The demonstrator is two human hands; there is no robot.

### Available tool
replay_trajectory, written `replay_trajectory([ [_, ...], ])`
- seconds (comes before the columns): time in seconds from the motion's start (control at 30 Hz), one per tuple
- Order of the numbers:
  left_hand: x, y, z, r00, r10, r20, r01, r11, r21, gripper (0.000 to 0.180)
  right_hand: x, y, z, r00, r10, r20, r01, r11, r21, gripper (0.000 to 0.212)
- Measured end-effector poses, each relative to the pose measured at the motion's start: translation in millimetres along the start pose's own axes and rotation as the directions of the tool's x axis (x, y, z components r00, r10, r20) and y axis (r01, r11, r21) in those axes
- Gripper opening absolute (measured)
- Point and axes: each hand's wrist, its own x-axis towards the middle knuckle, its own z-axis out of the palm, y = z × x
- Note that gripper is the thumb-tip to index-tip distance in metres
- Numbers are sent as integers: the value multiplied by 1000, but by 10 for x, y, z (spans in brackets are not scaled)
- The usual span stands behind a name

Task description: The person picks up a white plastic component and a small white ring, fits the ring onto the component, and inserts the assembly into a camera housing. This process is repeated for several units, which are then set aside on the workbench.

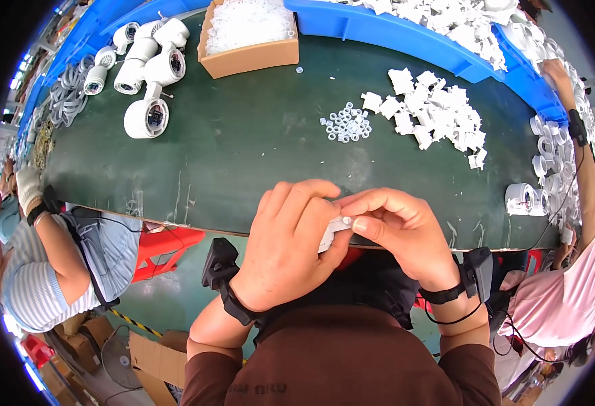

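Note:
My left hand [291, 243] and my right hand [399, 230] meet at the near edge of the dark green table [243, 142]. Together they pinch a small white plastic part [335, 230], mostly hidden by the fingers. The left hand wraps the part's body; the right thumb and forefinger press on its end. Both wrists wear black straps. Farther out on the table lie a cluster of small clear plastic rings [346, 124] and a heap of white plastic brackets [433, 111].
White camera housings [150, 68] lie at the far left, a cardboard box [250, 57] of clear parts behind. Blue trays [406, 34] rim the table. More white housings [524, 199] sit right. Other people work at left [54, 250] and right [575, 257].

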Motion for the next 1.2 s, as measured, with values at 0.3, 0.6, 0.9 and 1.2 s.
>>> replay_trajectory([
  [0.3, -2, 41, 79, 998, 41, -54, -39, 999, 36, 35, 21, 41, 62, 1000, 26, 4, -27, 999, 33, 9],
  [0.6, -109, -13, 105, 988, 19, -151, -14, 999, 34, 36, 1, 73, 130, 999, -13, -40, 14, 1000, 28, 14],
  [0.9, -38, -50, -90, 997, 76, 24, -76, 997, 1, 32, -44, 259, 154, 973, -228, -24, 209, 925, -317, 16],
  [1.2, -109, -445, -485, 906, -111, -409, 339, 769, 542, 73, -626, -274, -1323, 421, -896, -142, -430, -60, -901, 56],
])
